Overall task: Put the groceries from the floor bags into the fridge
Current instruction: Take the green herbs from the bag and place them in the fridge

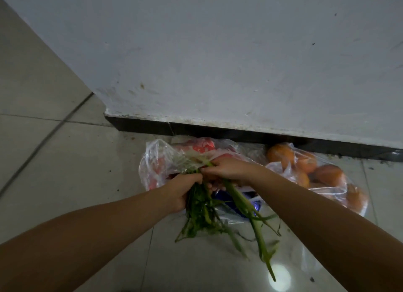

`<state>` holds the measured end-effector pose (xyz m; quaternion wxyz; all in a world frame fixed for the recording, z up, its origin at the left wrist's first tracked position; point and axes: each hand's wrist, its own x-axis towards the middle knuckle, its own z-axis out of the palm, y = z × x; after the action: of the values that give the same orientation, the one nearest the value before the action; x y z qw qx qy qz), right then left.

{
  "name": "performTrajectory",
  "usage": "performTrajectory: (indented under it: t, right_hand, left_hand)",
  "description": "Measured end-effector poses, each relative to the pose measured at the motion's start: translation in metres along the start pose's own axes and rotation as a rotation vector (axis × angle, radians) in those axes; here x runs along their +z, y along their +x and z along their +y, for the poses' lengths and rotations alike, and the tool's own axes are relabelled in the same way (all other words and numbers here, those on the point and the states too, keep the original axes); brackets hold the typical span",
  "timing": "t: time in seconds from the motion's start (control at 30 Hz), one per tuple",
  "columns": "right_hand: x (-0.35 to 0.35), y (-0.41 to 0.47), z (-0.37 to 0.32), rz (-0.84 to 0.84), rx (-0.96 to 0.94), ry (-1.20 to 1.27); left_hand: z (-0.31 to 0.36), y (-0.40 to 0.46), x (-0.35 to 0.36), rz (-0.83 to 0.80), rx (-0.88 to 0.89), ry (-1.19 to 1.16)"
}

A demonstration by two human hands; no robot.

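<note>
A bunch of green leafy stalks (207,206) hangs over the floor, its pale root ends pointing toward the wall. My left hand (182,189) grips the bunch near its middle. My right hand (226,168) pinches the stalks just above, fingers curled round them. Under both hands lies a clear plastic bag (156,160) with red packaged items inside. To its right sits a second clear bag of oranges (327,174). Something blue (226,196) shows beneath the stalks. The fridge is out of view.
A grey-white wall (218,62) with a dark skirting strip (239,133) rises right behind the bags. Pale floor tiles (76,160) spread to the left and front. A bright light reflection (279,277) sits on the tile near my right forearm.
</note>
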<state>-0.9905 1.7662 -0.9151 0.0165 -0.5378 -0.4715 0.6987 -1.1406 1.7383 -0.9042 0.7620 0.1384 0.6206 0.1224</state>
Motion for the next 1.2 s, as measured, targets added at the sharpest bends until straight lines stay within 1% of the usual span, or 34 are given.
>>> performTrajectory:
  t: [0.03,0.1,0.17,0.2,0.23,0.3,0.4,0.53,0.67,0.83,0.93,1.0,1.1,1.2]
  right_hand:
    - [0.001,0.002,0.000,0.036,0.002,-0.102]
    - [0.002,-0.001,0.001,0.171,0.043,-0.230]
    - [0.010,-0.014,0.005,0.319,0.042,-0.265]
    - [0.016,-0.025,0.006,0.357,0.044,-0.232]
    - [0.021,-0.035,0.009,0.358,0.068,-0.196]
    - [0.032,-0.056,0.015,0.318,0.181,-0.096]
    - [0.048,-0.093,0.013,0.295,0.357,0.149]
    - [0.062,-0.151,-0.006,0.341,0.438,0.305]
    - [0.060,-0.215,-0.035,0.410,0.506,0.499]
    - [0.049,-0.318,-0.087,0.423,0.461,0.663]
    - [0.039,-0.389,-0.123,0.390,0.398,0.710]
    - [0.034,-0.436,-0.146,0.398,0.349,0.738]
    - [0.025,-0.502,-0.178,0.512,0.250,0.800]
    - [0.016,-0.572,-0.205,0.704,0.158,0.861]
  left_hand:
    - [-0.001,-0.001,-0.001,0.007,-0.024,0.011]
    - [-0.005,-0.002,-0.002,0.047,-0.054,-0.009]
    - [-0.011,-0.010,0.001,0.090,-0.048,-0.049]
    - [-0.014,-0.016,0.004,0.117,-0.034,-0.042]
    - [-0.018,-0.022,0.007,0.150,-0.016,-0.022]
    - [-0.025,-0.040,0.011,0.193,0.009,0.019]
    - [-0.029,-0.077,0.019,0.210,-0.028,0.037]
    - [-0.025,-0.134,0.036,0.170,-0.068,0.307]
    - [-0.010,-0.198,0.058,0.114,-0.098,0.414]
    - [0.018,-0.297,0.087,0.068,-0.078,0.574]
    - [0.041,-0.358,0.110,0.022,0.010,0.634]
    - [0.056,-0.401,0.131,-0.010,0.079,0.664]
    - [0.078,-0.456,0.170,-0.024,0.184,0.760]
    - [0.101,-0.508,0.217,-0.065,0.333,0.871]
